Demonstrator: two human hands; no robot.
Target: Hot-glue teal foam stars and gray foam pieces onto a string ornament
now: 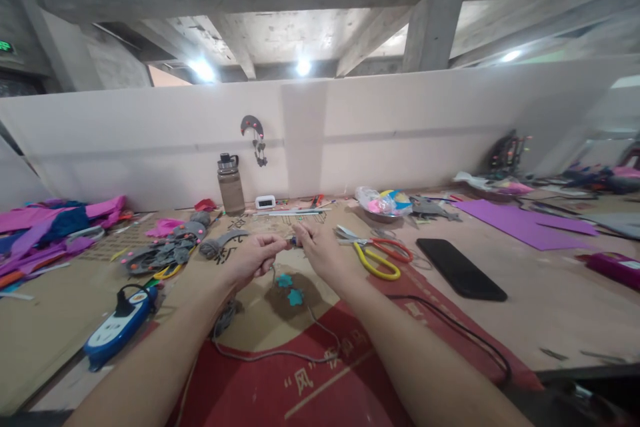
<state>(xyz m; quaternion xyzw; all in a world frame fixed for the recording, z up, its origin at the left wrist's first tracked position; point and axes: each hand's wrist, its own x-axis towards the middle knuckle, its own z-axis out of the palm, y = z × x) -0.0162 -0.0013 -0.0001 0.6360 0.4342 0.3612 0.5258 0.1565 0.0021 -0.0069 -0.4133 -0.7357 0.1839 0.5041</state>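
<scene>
Above the cardboard in the middle, my left hand and my right hand are close together with fingers pinched. Between their fingertips shows a small dark, bluish piece, too small to make out. Below the hands lie two teal star-like cut-outs. A thin grey cord loops across the red-printed cardboard, near a grey bundle partly behind my left wrist. Just right of my right hand rest scissors with yellow handles and another pair with red handles.
A black phone and purple sheets lie to the right. On the left are a power strip, grey felt pieces with pink beads and coloured scraps. A bottle and a bowl of bagged pieces stand behind.
</scene>
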